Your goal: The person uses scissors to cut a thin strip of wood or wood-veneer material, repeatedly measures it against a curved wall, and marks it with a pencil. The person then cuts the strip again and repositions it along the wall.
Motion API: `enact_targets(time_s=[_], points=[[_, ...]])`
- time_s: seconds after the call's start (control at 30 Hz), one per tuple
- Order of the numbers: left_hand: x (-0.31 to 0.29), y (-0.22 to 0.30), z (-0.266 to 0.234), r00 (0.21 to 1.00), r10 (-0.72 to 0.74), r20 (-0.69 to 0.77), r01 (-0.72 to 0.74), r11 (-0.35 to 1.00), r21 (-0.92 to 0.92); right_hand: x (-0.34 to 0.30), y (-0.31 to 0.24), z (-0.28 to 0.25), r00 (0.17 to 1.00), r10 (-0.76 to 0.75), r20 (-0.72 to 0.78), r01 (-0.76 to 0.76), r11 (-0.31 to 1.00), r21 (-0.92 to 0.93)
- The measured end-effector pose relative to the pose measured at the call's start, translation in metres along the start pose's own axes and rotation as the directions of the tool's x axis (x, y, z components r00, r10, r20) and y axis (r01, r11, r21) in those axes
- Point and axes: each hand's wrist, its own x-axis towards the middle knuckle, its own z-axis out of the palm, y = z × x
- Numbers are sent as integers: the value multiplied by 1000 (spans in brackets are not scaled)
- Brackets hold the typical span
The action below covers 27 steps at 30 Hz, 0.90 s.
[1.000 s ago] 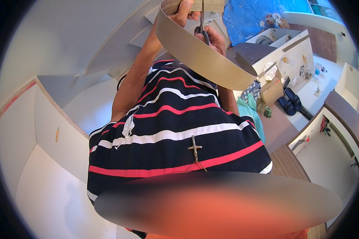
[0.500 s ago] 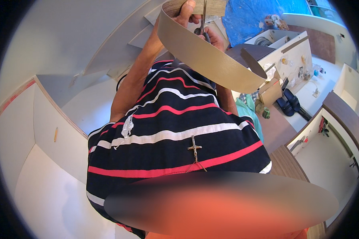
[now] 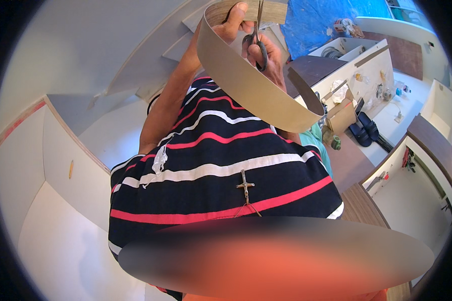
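Close to the top edge, my left hand [image 3: 230,26] is closed on a long band of edge banding [image 3: 256,88], thumb pressed on it. One side of the band is plain beige; the short end past my fingers shows brown wood grain. The band loops down and right, its other end curling upward. My right hand [image 3: 270,56] grips a pair of scissors [image 3: 260,44] by dark handles. Their blades point up, close together, in front of the wood-grain end; whether they touch it I cannot tell.
On the right lie black slippers [image 3: 364,129], an open cardboard box [image 3: 340,115] and a white panel [image 3: 359,70] with small items. A blue sheet [image 3: 311,25] covers the far side. At lower right stands an open cabinet [image 3: 417,200] with tools; a pencil [image 3: 71,169] lies on the left panel.
My right hand and the scissors have come slightly lower, so more of the handles shows. The band's hanging loop has swung down and left. My left hand keeps nearly the same place.
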Motion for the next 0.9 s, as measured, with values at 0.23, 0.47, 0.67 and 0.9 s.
enact_targets(time_s=[0.23, 0.47, 0.67, 0.9], points=[[-3, -1, 3, 992, -98, 84, 107, 988, -109, -1, 8, 4, 998, -69, -7, 69, 997, 43], [7, 12, -10, 817, -500, 288, 577, 707, -409, -3, 9, 8, 995, -11, -96, 8, 999, -33], [10, 17, -20, 771, -548, 326, 637, 665, -389, -2, 6, 10, 996, 3, -89, -9, 998, -70], [0, 15, -13, 726, -588, 356, 681, 545, -488, -1, 7, 8, 997, -73, -34, 72, 997, -25]])
